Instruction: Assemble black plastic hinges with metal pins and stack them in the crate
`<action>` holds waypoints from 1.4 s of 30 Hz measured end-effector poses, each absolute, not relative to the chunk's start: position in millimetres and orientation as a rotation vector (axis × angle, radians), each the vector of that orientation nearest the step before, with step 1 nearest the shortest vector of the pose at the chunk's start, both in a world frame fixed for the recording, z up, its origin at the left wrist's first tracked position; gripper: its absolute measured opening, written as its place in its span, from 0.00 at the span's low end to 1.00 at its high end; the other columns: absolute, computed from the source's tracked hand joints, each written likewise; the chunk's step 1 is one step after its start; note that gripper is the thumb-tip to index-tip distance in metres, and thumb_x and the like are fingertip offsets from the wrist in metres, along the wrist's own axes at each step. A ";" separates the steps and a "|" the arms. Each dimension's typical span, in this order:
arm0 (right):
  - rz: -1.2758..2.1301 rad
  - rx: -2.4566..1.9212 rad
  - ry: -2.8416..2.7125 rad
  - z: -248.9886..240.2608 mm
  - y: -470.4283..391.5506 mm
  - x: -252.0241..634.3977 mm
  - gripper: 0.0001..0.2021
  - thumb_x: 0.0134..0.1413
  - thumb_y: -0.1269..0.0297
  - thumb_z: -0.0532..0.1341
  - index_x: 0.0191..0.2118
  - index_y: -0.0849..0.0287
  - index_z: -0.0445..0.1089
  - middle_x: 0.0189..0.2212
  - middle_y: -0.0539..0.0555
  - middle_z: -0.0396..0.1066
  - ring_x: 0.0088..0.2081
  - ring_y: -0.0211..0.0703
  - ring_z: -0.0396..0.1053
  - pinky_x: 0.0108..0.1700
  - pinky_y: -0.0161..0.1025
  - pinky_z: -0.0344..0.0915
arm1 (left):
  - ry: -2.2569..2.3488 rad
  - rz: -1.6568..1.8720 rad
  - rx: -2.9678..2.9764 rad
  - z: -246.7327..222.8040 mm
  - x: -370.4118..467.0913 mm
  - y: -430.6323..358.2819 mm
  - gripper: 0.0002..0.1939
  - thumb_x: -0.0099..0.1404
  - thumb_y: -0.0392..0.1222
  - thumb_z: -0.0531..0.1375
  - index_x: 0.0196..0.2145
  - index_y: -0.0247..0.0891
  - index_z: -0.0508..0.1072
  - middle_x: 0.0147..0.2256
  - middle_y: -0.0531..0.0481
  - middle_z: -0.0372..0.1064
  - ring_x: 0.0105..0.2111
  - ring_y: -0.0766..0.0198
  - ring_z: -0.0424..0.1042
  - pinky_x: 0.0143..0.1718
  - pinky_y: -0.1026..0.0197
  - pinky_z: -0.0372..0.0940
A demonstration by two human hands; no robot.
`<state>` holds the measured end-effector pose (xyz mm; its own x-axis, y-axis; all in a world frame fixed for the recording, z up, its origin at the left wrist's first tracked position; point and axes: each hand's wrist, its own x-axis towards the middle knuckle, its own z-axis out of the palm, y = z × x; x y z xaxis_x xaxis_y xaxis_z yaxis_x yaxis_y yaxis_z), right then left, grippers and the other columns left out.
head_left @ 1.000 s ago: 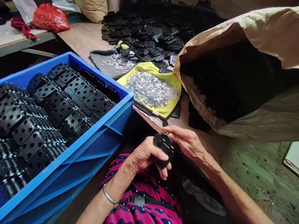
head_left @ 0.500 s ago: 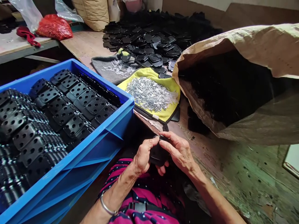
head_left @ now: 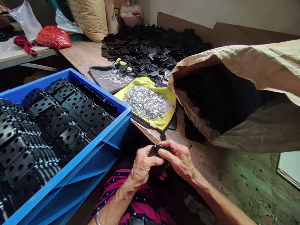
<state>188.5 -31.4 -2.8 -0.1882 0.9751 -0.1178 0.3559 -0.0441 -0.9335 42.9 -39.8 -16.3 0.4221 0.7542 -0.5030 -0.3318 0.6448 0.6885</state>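
One black plate (head_left: pixel 153 151) sat pinched in left hand (head_left: pixel 141 164) and right hand (head_left: pixel 181 158), both nearly closed, silvery pins (head_left: pixel 145 101) beyond them; apparent fitting next demanded steady alignment.

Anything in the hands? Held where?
A flat black part: left hand grips its left side, right hand pinches its far edge; the rest is mostly hidden.

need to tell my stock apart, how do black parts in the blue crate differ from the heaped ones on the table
The crate parts are packed in rows; the heap parts lie loosely jumbled. Many crate parts show round holes, while some heap parts show ridged patterns. The crate parts sit inside the blue crate; the heap parts spread over the table. Both are black.
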 end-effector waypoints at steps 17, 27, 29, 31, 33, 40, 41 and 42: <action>0.363 -1.959 -2.050 -4.7 89.7 179.6 0.06 0.47 0.68 0.59 0.23 0.62 0.70 0.23 0.58 0.71 0.26 0.42 0.66 0.28 0.37 0.54 | 1.485 0.673 1.382 -6.6 25.2 -6.6 0.06 0.54 0.39 0.57 0.22 0.38 0.64 0.17 0.56 0.62 0.18 0.69 0.65 0.20 0.67 0.58; 1.337 -1.557 -1.208 -1.5 83.8 199.5 0.09 0.39 0.63 0.63 0.20 0.61 0.64 0.11 0.46 0.59 0.13 0.30 0.52 0.14 0.30 0.43 | 1.500 0.442 1.997 4.7 33.2 13.9 0.08 0.60 0.32 0.50 0.29 0.39 0.67 0.26 0.50 0.69 0.26 0.66 0.67 0.29 0.64 0.54; 1.474 -1.503 -1.066 1.1 81.2 201.4 0.09 0.36 0.64 0.65 0.21 0.62 0.65 0.15 0.48 0.63 0.13 0.28 0.53 0.13 0.28 0.41 | 1.523 0.346 2.054 6.4 35.1 16.7 0.08 0.60 0.33 0.50 0.29 0.39 0.67 0.27 0.49 0.69 0.27 0.64 0.69 0.29 0.63 0.54; 1.536 -1.467 -0.983 3.3 79.4 202.1 0.10 0.34 0.65 0.67 0.22 0.63 0.65 0.19 0.50 0.67 0.14 0.27 0.54 0.12 0.27 0.42 | 1.551 0.259 2.104 7.8 37.2 18.7 0.08 0.61 0.34 0.50 0.29 0.39 0.67 0.27 0.47 0.70 0.28 0.62 0.69 0.28 0.62 0.53; 1.569 -1.432 -0.920 4.0 78.9 202.2 0.11 0.33 0.65 0.68 0.22 0.63 0.65 0.20 0.51 0.69 0.14 0.26 0.54 0.12 0.26 0.42 | 1.567 0.195 2.136 9.1 39.2 19.8 0.08 0.61 0.33 0.50 0.30 0.39 0.67 0.28 0.46 0.70 0.28 0.61 0.70 0.28 0.61 0.53; 1.637 -1.367 -0.870 2.2 74.8 203.1 0.11 0.33 0.65 0.68 0.23 0.64 0.66 0.20 0.52 0.70 0.14 0.26 0.52 0.12 0.26 0.39 | 1.587 0.177 2.140 11.1 40.9 21.4 0.07 0.59 0.32 0.50 0.29 0.40 0.67 0.27 0.47 0.71 0.26 0.61 0.70 0.26 0.60 0.51; 1.643 -1.358 -0.875 2.9 72.4 203.2 0.11 0.32 0.65 0.68 0.22 0.64 0.66 0.20 0.52 0.69 0.13 0.26 0.52 0.13 0.27 0.39 | 1.585 0.166 2.139 11.4 40.8 21.8 0.07 0.59 0.32 0.50 0.29 0.40 0.67 0.27 0.46 0.71 0.26 0.61 0.70 0.26 0.60 0.51; 1.641 -1.349 -0.885 4.0 69.7 203.3 0.11 0.33 0.65 0.68 0.22 0.64 0.66 0.20 0.52 0.69 0.13 0.25 0.51 0.13 0.27 0.38 | 1.580 0.149 2.143 11.9 40.8 22.2 0.08 0.58 0.32 0.50 0.29 0.39 0.67 0.27 0.46 0.71 0.26 0.60 0.70 0.26 0.60 0.50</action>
